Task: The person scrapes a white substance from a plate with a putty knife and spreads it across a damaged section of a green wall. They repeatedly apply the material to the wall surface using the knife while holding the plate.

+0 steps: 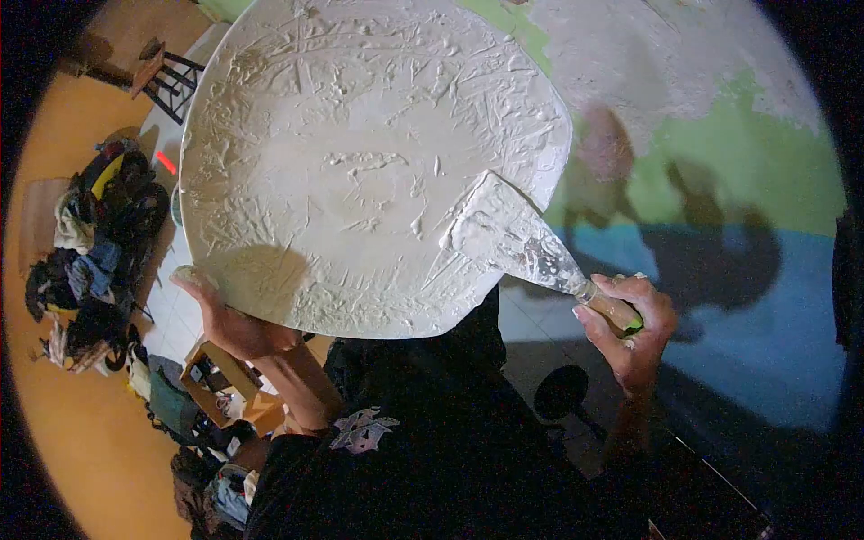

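Observation:
A large, shallow round dish point(351, 198) smeared with white plaster fills the upper middle. My left hand point(229, 319) supports it at the lower left, thumb over the rim and the other fingers hidden beneath. In my right hand point(634, 319) is a putty knife point(526, 238), gripped by its wooden handle with a green end. Its wide blade lies over the dish's right side and is coated with white plaster. Ridges of plaster ring the dish, with a smoother layer in the centre. White smears mark the fingers of my right hand.
To the right is a wall point(756, 180) painted green above and blue below, partly covered by a pale plaster patch point(666, 54). A wooden stool point(166, 81) stands at upper left. Piles of clothes point(94, 261) and an open wooden box point(220, 387) lie left. A dark round object point(560, 391) stands below.

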